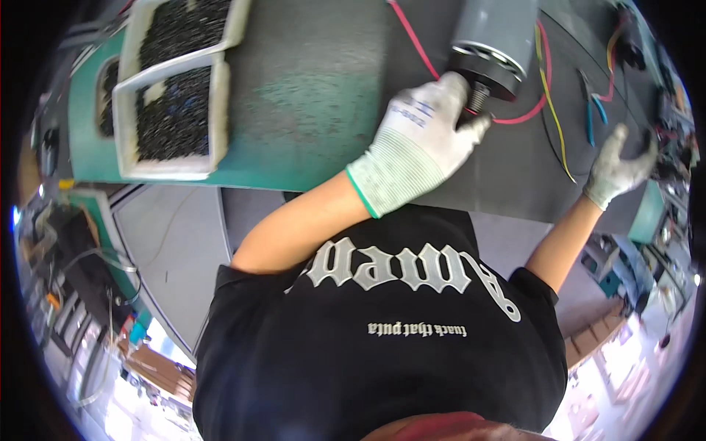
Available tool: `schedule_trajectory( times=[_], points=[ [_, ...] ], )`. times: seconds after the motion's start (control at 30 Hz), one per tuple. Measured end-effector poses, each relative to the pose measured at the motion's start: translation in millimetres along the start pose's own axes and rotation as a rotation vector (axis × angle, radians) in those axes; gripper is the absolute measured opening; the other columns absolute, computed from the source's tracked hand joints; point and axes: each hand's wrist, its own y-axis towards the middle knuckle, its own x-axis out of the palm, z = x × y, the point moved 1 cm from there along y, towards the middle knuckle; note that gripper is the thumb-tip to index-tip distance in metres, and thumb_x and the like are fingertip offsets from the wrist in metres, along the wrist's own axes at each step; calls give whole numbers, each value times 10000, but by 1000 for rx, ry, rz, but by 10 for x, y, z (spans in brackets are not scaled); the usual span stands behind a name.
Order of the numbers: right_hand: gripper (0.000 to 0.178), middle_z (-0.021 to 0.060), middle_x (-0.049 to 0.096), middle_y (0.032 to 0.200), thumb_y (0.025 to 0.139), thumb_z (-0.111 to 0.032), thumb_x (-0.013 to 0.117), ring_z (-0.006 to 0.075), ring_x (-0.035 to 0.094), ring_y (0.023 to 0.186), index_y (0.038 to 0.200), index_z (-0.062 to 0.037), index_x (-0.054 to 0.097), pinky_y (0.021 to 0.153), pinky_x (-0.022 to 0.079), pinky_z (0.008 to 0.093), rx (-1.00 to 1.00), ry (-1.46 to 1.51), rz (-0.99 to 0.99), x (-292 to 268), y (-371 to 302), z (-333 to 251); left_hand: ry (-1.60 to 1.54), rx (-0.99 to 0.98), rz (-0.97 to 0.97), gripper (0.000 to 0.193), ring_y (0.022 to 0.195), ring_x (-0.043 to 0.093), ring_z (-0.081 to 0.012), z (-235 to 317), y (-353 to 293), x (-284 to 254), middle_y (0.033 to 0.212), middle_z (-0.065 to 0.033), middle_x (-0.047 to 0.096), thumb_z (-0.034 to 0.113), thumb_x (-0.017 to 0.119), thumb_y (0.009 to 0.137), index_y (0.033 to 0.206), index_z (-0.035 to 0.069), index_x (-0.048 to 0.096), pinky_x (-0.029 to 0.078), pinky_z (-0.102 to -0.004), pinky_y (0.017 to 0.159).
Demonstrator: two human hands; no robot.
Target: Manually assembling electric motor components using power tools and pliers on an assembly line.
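A large grey cylindrical motor [496,29] with a black end cap lies at the top of the bench, its ribbed metal shaft [479,97] pointing towards me. My left hand [426,121], in a white knitted glove with a green cuff, is closed around the shaft end, fingers by the cap and thumb on the near side. Red, yellow and black wires [548,95] trail beside the motor. Off to the right, my gloved right hand [616,167] is open over the bench with fingers apart, holding nothing. Nearest to it are blue-handled pliers [593,117].
Two white bins [219,110] of small dark parts stand at the left on the green bench top [294,110]. A dark mat [507,173] covers the bench under the motor. Another dark part with wires [631,48] lies at the far right.
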Motion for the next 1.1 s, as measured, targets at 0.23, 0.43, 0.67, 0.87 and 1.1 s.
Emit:
schedule_trajectory(
  times=[0.23, 0.43, 0.67, 0.87, 1.1],
  points=[
    [590, 269, 477, 1333, 974, -427, 470, 398, 457, 1234, 1383, -2, 433, 1049, 342, 459, 22, -82, -568, 299, -336, 847, 448, 120, 260, 174, 713, 649, -294, 33, -596, -1364, 795, -130, 656, 218, 673, 818, 898, 63, 681, 529, -376, 648],
    [513, 262, 545, 1243, 1014, -347, 438, 371, 538, 1127, 1298, 80, 467, 971, 420, 414, 89, 233, -402, 403, -468, 734, 1042, -365, 792, 184, 884, 626, -406, -926, -673, -3481, 897, -223, 656, 147, 593, 806, 905, 9, 664, 502, -448, 801],
    [529, 217, 573, 1216, 1012, -386, 425, 306, 549, 1112, 1288, 60, 488, 963, 415, 378, 389, 382, -375, 416, -601, 538, 1107, -425, 616, 253, 920, 642, -385, -1727, -252, -4004, 936, -207, 679, 223, 582, 847, 979, 28, 674, 500, -429, 833],
    [538, 199, 577, 1214, 1010, -404, 423, 292, 544, 1114, 1292, 48, 495, 970, 405, 366, 407, 388, -394, 405, -602, 570, 1190, -535, 653, 314, 1014, 626, -367, -1849, -115, -3922, 1039, -197, 674, 284, 578, 856, 1042, 51, 678, 492, -435, 897],
    [518, 235, 568, 1220, 1011, -361, 437, 328, 550, 1104, 1268, 86, 494, 971, 414, 388, 284, 340, -365, 394, -567, 431, 1216, -318, 690, 260, 853, 622, -446, -2306, -160, -4128, 885, -270, 648, 207, 590, 844, 905, -41, 637, 499, -464, 769]
  ],
)
